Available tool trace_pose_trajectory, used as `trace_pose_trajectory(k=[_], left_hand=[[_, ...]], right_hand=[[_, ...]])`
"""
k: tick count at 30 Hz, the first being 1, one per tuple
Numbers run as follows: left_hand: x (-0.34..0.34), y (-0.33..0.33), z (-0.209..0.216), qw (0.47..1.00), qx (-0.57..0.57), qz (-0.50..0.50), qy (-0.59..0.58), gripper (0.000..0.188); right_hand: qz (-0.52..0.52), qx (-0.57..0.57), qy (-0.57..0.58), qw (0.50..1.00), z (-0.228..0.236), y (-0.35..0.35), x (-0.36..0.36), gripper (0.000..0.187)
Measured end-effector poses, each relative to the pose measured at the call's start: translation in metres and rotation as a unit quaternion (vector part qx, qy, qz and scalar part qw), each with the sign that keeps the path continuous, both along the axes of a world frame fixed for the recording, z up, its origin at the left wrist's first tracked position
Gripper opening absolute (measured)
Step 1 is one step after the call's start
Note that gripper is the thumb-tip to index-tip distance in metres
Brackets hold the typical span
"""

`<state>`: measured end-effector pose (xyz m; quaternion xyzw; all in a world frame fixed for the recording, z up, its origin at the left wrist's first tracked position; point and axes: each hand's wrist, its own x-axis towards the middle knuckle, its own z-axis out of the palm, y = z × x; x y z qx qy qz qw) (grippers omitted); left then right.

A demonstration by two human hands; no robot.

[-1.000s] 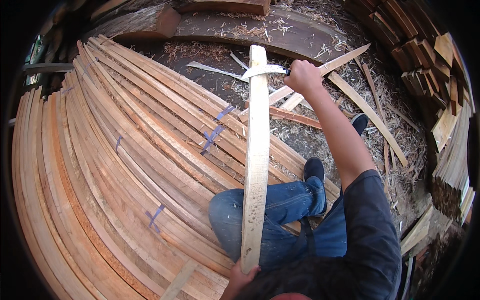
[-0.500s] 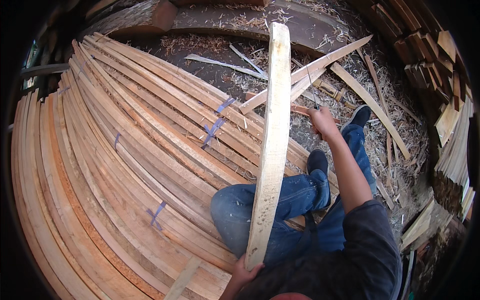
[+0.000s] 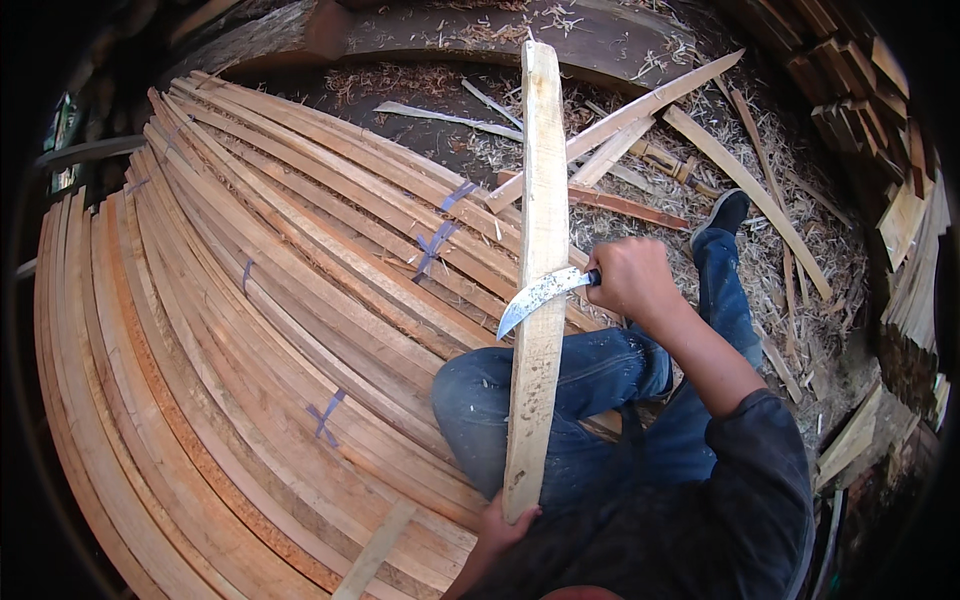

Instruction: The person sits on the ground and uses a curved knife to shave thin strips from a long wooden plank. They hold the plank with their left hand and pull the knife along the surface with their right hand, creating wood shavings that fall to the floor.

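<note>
The left hand (image 3: 505,524) grips the near end of the pale board (image 3: 543,210), which crosses over a leg (image 3: 605,370); right of the board, the right hand (image 3: 635,280) clenches a curved knife (image 3: 552,289), dark-flecked blade (image 3: 528,306) across it.

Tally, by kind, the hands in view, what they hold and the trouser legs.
Bare hands: 2 (left hand, right hand)
Curved knife, in the right hand: 1
Pale board, near end in the left hand: 1
Blue trouser legs: 2 (left leg, right leg)
Total: 6
</note>
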<state>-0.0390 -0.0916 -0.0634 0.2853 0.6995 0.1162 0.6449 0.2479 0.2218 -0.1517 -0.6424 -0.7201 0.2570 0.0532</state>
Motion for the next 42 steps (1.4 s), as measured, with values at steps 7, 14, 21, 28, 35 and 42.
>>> trace_pose_trajectory(k=[7,14,21,28,35,42], left_hand=[[0.001,-0.002,-0.003,1.0,-0.014,-0.004,0.001,0.041],[-0.006,0.003,-0.002,0.998,0.008,-0.052,0.031,0.045],[-0.006,-0.016,-0.009,0.999,-0.017,0.033,-0.012,0.049],[-0.013,-0.006,-0.01,0.993,0.034,-0.099,0.062,0.049],[-0.009,0.0,-0.007,0.997,-0.038,-0.061,0.035,0.05],[-0.019,-0.018,-0.018,0.994,0.002,-0.096,0.053,0.052]], right_hand=[[-0.129,0.011,-0.011,0.992,-0.025,0.064,0.012,0.023],[-0.293,0.066,-0.016,0.954,0.008,0.077,0.084,0.025],[-0.132,0.048,-0.054,0.989,-0.009,0.073,0.018,0.022],[-0.282,0.022,0.03,0.959,-0.003,0.099,0.067,0.025],[-0.098,0.065,-0.091,0.989,-0.015,0.136,0.039,0.023],[-0.151,0.072,-0.053,0.984,0.002,0.157,0.043,0.027]])
